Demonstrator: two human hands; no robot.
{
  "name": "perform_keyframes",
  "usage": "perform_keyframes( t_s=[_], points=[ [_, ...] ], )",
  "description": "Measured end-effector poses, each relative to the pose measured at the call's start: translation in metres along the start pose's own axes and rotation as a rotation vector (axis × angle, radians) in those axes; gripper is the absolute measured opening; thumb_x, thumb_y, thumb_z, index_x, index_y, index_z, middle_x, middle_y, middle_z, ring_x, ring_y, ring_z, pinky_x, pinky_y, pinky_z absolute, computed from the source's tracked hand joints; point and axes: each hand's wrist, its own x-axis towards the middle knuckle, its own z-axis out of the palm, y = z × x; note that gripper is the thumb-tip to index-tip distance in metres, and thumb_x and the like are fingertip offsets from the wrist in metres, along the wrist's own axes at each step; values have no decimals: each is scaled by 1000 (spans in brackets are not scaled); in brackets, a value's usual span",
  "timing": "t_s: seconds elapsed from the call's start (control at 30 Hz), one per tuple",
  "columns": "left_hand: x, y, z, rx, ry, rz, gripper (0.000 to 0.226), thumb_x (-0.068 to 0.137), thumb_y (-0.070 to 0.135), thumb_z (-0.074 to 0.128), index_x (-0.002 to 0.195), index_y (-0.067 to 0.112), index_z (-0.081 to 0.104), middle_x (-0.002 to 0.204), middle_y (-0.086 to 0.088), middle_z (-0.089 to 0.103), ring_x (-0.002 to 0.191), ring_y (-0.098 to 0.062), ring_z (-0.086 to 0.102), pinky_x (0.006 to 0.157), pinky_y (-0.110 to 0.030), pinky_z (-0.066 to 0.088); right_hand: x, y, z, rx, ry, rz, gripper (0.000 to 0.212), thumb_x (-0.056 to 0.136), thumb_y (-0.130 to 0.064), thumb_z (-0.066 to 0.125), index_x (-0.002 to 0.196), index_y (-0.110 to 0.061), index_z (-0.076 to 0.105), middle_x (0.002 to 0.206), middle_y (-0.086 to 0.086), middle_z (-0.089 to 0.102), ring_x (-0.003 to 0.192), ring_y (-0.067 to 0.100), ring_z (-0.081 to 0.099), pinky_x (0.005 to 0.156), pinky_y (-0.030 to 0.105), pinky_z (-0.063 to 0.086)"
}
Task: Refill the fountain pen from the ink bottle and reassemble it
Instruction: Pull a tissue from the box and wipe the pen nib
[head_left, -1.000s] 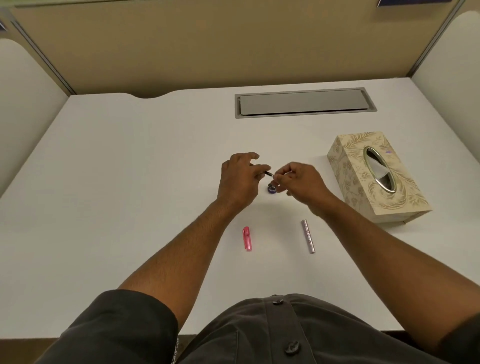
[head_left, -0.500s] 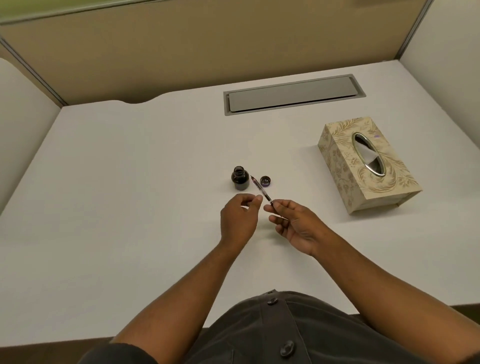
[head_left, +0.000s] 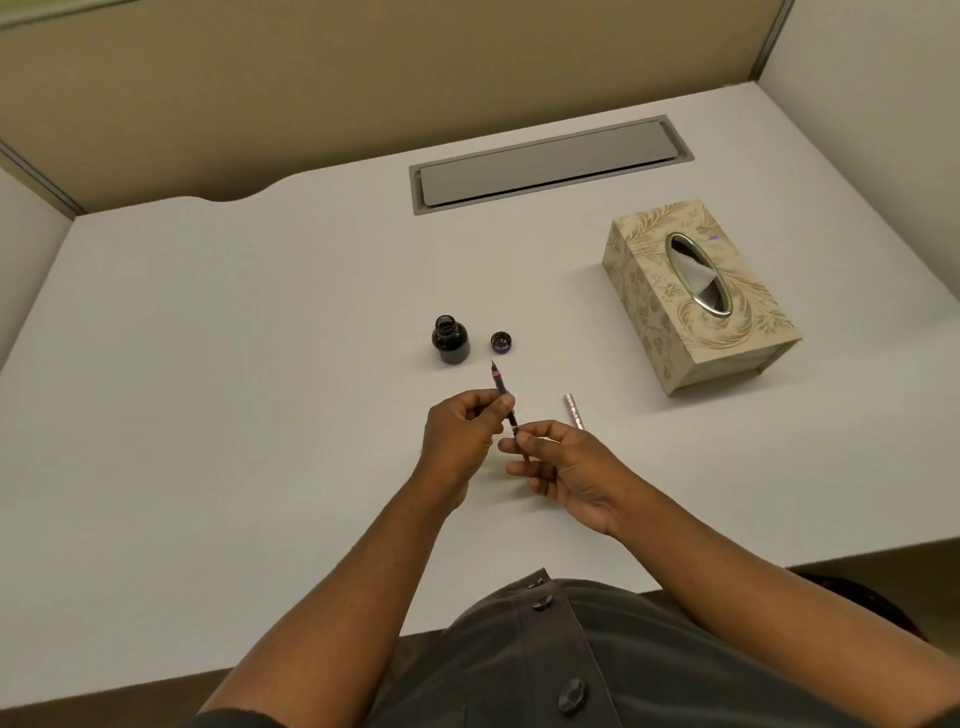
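Fingers of both my hands are closed on the pen's inner section (head_left: 503, 396) at the centre of the frame: my left hand (head_left: 460, 441) pinches the shaft, nib pointing up the frame toward the open ink bottle (head_left: 450, 340), and my right hand (head_left: 558, 465) pinches its rear end, which I judge to be the converter. Doing this well means keeping the nib upward so no ink drips on the white desk (head_left: 208, 364), turning the rear end gently, and wiping the nib with a tissue from the tissue box (head_left: 696, 296). The bottle cap (head_left: 502, 342) lies just right of the bottle, the pink barrel (head_left: 573, 410) just above my right hand. No label or writing is legible anywhere.
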Motion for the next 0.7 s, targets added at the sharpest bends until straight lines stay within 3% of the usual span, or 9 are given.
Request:
perform_keyframes(
  t_s=[0.1,0.17,0.23,0.43,0.57,0.7],
  points=[
    [0,-1,6,-3,-21,-15,14,86,34,67,93,23,73,84,5,74,72,-6,65,66,-26,49,-3,0,-2,-297,93,-49,23,93,-33,61,102,-13,68,92,1,78,79,17,75,73,33,58],
    [1,-1,9,-2,-28,-19,14,87,34,66,94,23,72,84,6,74,73,-6,65,65,-26,49,-4,-4,-5,-540,218,-154,24,93,-41,58,91,-20,69,85,-6,77,69,8,73,66,28,58],
    [3,0,11,6,-35,-10,14,86,34,67,95,24,72,84,7,74,74,-7,66,65,-25,48,-4,-13,-10,-631,332,-287,24,92,-43,58,84,-23,68,81,-8,76,62,3,70,60,22,50],
    [10,7,18,11,-31,5,17,87,29,66,102,22,71,87,4,73,74,-7,65,63,-19,45,5,-67,-54,-699,626,-584,20,91,-31,60,84,-14,68,78,-2,75,72,17,70,75,33,54],
    [13,13,19,5,-24,18,18,86,28,67,103,22,71,88,3,73,74,-7,65,64,-18,46,14,-103,-90,-852,843,-734,12,88,-21,63,85,-10,66,77,1,69,69,16,61,67,23,42],
    [16,17,18,9,-23,21,20,86,28,67,104,21,71,89,3,73,77,-9,65,67,-21,46,25,-129,-125,-1078,960,-750,12,88,-11,58,96,-6,66,97,13,66,84,27,60,71,29,41]
  ],
)
